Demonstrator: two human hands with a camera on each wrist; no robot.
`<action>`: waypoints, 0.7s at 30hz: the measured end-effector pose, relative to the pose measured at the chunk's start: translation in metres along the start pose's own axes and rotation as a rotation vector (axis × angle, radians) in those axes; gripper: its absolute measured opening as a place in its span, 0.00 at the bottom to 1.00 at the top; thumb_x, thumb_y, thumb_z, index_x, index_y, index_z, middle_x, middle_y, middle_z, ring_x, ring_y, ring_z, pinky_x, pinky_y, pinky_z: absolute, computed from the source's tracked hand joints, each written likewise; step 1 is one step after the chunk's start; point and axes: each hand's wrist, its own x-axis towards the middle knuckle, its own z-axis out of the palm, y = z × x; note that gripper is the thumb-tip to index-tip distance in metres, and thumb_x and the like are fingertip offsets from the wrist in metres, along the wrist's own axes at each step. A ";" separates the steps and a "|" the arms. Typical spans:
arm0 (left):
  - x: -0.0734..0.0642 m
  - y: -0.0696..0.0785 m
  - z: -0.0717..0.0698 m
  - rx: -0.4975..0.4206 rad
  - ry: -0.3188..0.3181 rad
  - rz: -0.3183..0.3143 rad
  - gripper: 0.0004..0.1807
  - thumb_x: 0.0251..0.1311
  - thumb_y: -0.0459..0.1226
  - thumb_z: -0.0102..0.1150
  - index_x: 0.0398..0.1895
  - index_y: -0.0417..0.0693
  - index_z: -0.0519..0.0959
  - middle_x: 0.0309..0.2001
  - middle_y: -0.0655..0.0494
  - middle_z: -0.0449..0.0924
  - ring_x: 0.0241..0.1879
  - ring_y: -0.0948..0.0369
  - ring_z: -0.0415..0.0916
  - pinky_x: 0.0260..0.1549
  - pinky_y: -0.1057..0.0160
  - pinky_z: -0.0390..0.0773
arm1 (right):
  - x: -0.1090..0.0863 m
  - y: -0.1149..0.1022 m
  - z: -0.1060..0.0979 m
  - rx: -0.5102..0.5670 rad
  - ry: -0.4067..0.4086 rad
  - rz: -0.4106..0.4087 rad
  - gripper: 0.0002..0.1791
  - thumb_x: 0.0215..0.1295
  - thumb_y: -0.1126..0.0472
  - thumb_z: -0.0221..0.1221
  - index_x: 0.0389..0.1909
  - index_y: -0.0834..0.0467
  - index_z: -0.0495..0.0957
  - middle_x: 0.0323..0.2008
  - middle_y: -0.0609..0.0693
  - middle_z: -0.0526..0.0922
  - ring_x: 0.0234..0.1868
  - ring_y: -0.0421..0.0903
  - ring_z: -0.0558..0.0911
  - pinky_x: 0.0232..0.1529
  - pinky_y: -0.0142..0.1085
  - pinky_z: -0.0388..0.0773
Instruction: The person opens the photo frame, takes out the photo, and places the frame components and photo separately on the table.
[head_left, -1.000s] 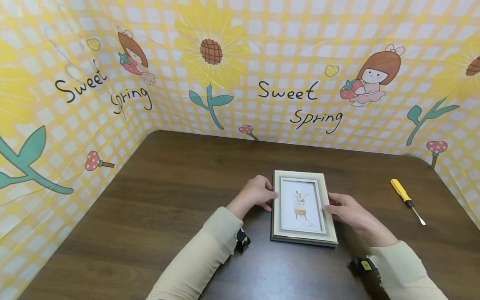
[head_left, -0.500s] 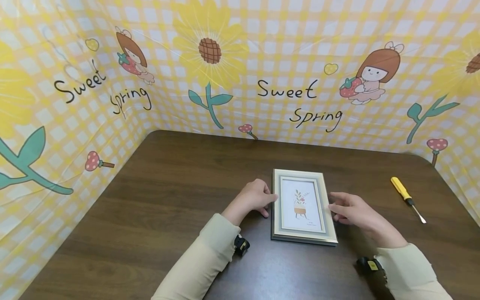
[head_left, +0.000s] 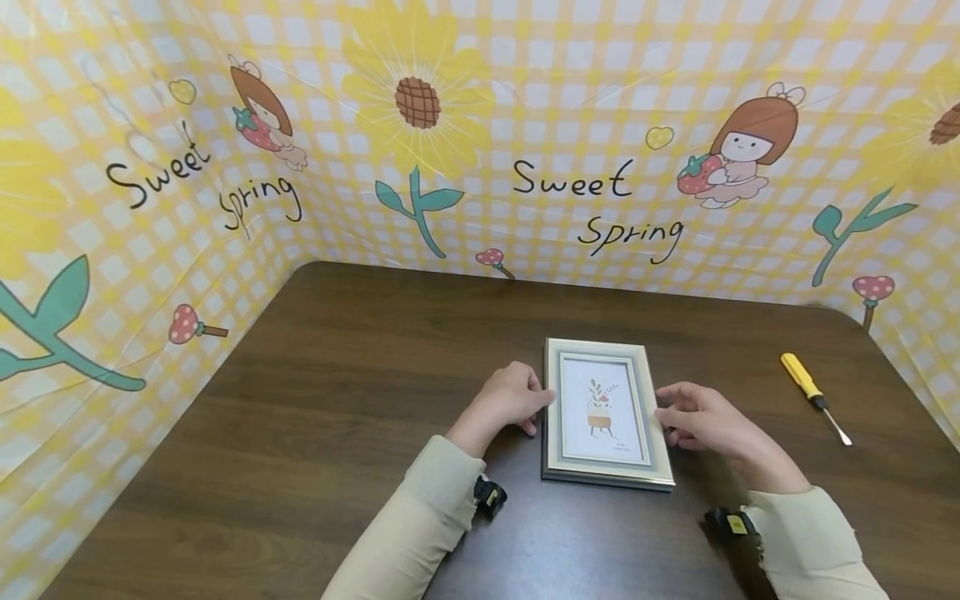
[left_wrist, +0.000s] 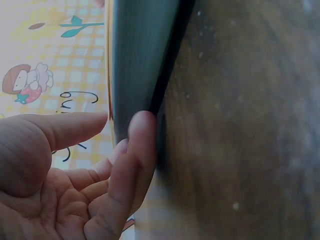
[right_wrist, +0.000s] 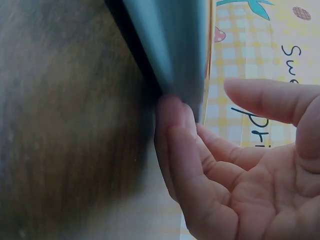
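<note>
A picture frame (head_left: pixel 552 450) with a pale cream and blue-grey border lies face up on the dark wooden table. Its print (head_left: pixel 600 408) shows a plant in an orange pot on legs. My left hand (head_left: pixel 512 393) pinches the frame's left side, thumb at the front edge and fingers against the side, as the left wrist view shows. On the opposite side is my right hand (head_left: pixel 701 423). Its fingers (right_wrist: pixel 172 112) touch the frame's side wall (right_wrist: pixel 185 55), while the thumb (right_wrist: pixel 250 95) stands apart from the front edge in the right wrist view.
To the right, a screwdriver (head_left: pixel 813 396) with a yellow handle lies on the table (head_left: pixel 360 375). A yellow checked cloth (head_left: pixel 570 100) with flowers and cartoon figures rises behind the table and along its sides.
My right thumb has drawn back from the frame's front border to its edge. My left hand has shifted slightly toward me. The frame has hardly moved.
</note>
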 end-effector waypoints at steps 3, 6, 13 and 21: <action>0.001 0.001 0.001 0.013 0.001 0.010 0.14 0.67 0.43 0.61 0.25 0.44 0.77 0.21 0.52 0.77 0.19 0.59 0.84 0.34 0.64 0.80 | 0.001 -0.001 0.001 -0.023 0.011 0.008 0.31 0.70 0.59 0.58 0.67 0.70 0.61 0.40 0.55 0.80 0.35 0.44 0.80 0.39 0.38 0.81; 0.003 0.003 0.002 0.042 0.004 0.013 0.15 0.67 0.43 0.61 0.25 0.45 0.76 0.21 0.52 0.77 0.19 0.59 0.84 0.36 0.63 0.79 | 0.001 -0.001 0.002 -0.044 0.019 0.014 0.31 0.70 0.59 0.59 0.67 0.69 0.61 0.38 0.54 0.80 0.34 0.45 0.80 0.39 0.39 0.81; 0.007 0.004 0.005 0.093 0.008 0.007 0.15 0.68 0.43 0.60 0.25 0.45 0.74 0.20 0.52 0.77 0.17 0.61 0.82 0.28 0.66 0.75 | 0.002 -0.003 0.004 -0.080 0.039 0.002 0.32 0.67 0.61 0.61 0.65 0.70 0.61 0.34 0.54 0.81 0.32 0.45 0.80 0.35 0.38 0.80; 0.009 0.007 0.008 0.105 0.026 0.017 0.17 0.67 0.43 0.62 0.24 0.43 0.72 0.20 0.51 0.77 0.16 0.60 0.83 0.23 0.67 0.72 | 0.003 -0.004 0.007 -0.108 0.069 -0.031 0.31 0.66 0.63 0.62 0.63 0.73 0.62 0.33 0.55 0.80 0.29 0.45 0.80 0.33 0.38 0.78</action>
